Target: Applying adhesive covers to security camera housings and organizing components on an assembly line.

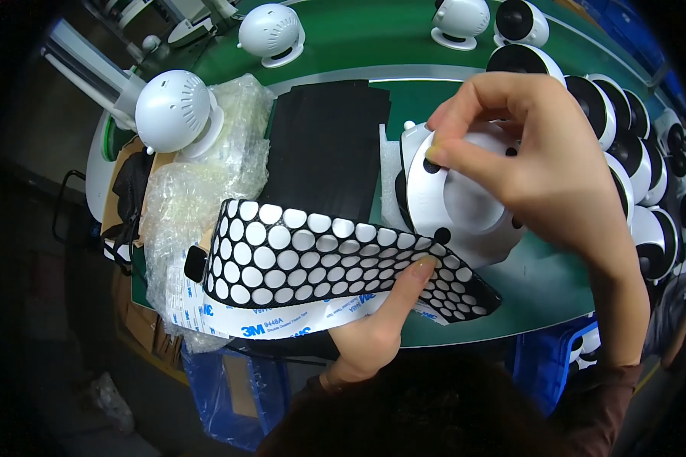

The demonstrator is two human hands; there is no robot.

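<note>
My left hand (pixel 381 320) holds a curled black sheet (pixel 320 259) with rows of round cut-outs showing its white backing; my thumb lies on top of it. My right hand (pixel 526 152) rests on the round white base (pixel 465 206) of a white camera lying on its side. Its fingertips press near a small black round pad (pixel 431 165) on the base rim. A second black pad (pixel 442 234) sits at the base's lower edge. The sheet's right end overlaps the front of the base.
A stack of black sheets (pixel 328 145) lies on the green table (pixel 541 282). Crumpled bubble wrap (pixel 198 190) and a white dome camera (pixel 174 110) are at the left. Several white cameras with black faces (pixel 617 114) line the right side. Blue bins (pixel 236 388) stand below.
</note>
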